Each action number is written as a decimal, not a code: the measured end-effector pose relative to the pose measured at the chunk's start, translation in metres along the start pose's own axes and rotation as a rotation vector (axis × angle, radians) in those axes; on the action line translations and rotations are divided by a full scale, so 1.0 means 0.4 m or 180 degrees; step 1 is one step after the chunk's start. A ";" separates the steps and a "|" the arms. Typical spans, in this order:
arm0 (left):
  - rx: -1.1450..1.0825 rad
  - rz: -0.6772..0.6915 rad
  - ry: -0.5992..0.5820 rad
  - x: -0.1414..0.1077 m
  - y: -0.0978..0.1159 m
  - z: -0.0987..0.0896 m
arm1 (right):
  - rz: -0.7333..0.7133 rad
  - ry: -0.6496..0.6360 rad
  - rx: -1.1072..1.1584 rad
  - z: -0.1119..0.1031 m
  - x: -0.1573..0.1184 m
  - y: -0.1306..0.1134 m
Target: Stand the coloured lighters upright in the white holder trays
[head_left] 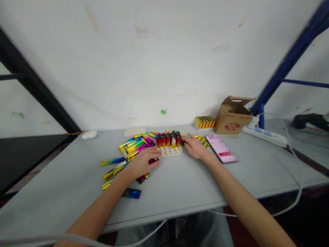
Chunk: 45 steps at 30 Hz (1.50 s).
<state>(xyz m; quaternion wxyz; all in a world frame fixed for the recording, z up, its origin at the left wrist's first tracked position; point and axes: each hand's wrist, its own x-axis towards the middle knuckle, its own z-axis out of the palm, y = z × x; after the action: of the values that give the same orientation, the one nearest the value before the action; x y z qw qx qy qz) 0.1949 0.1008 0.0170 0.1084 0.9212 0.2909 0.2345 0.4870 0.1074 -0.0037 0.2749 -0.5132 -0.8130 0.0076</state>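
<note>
A white tray with round holes stands mid-table. Its back rows hold several upright dark red lighters, while the front holes are bare. My left hand is at the tray's left front corner, thumb and fingers closed around a dark red lighter that they mostly hide. On the tray's right side rests my right hand, open, its fingers stretched toward the upright lighters. Shiny rainbow-coloured lighters lie in a loose pile behind and beside my left hand. A blue lighter lies nearer the front edge.
A second white tray lies by the wall. At the back right are a tray of yellow-orange cylinders, an opened cardboard box and a white power strip. A phone lies beside my right forearm; a white case sits far left.
</note>
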 end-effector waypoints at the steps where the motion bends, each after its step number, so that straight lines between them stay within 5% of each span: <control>1: 0.0002 -0.0003 0.0001 0.000 0.000 0.000 | 0.0042 0.0032 -0.0015 -0.004 0.002 -0.004; 13: 0.0081 -0.0090 0.0029 0.002 0.011 -0.003 | 0.0679 0.0658 -0.0321 -0.004 0.018 0.003; 31: 0.0118 -0.0131 0.0032 0.004 0.018 0.000 | 0.1225 0.0723 -0.0078 0.003 0.035 0.001; 35: 0.0123 -0.0119 0.0022 0.004 0.017 0.001 | 0.1704 0.1108 0.0643 -0.012 0.040 0.003; 39: 0.0142 -0.0119 0.0044 0.003 0.018 0.002 | 0.2336 0.1352 0.2419 -0.028 0.050 -0.003; 45: 0.0169 -0.0110 0.0019 0.002 0.016 0.002 | 0.2772 0.1063 0.4569 -0.059 0.054 -0.026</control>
<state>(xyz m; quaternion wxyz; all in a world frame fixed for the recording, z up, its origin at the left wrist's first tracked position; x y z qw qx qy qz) 0.1990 0.0959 0.0187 0.0870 0.9179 0.3132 0.2275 0.4823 0.1141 0.0288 0.6221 -0.4758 -0.2905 0.5498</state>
